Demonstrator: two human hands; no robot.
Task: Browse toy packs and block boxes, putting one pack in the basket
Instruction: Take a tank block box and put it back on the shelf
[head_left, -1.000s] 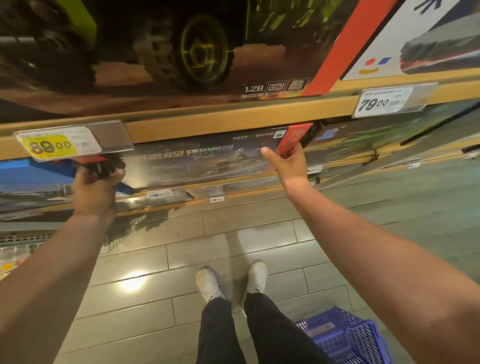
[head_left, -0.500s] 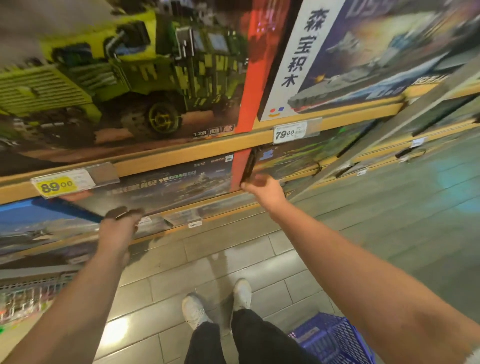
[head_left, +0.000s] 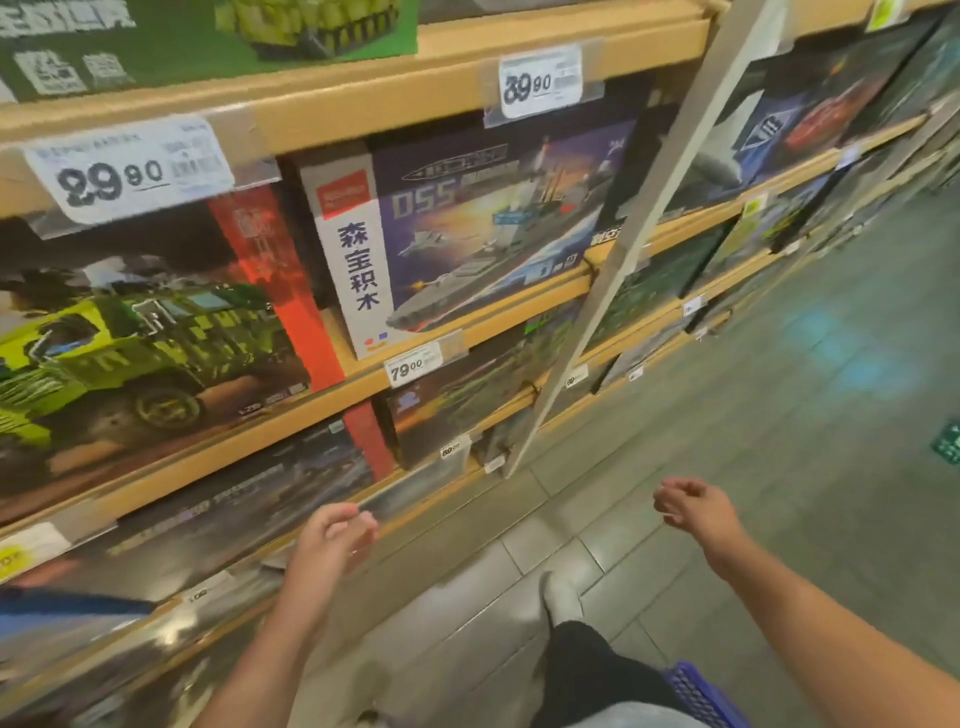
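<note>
Now both hands, the left hand (head_left: 332, 540) and right hand (head_left: 693, 509), are hanging loosely curled and empty, off the dark block box (head_left: 223, 525) on the low shelf, the blue basket (head_left: 698, 693) sitting by the feet.

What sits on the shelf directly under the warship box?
Under the warship box, past a 79.00 price tag, stands a dark box with green artwork. Blur hides its picture.

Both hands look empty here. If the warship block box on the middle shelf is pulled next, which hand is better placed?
Probably the left hand: it hangs close to the shelf front, roughly below the warship box. The right hand hangs out over the aisle floor.
</note>
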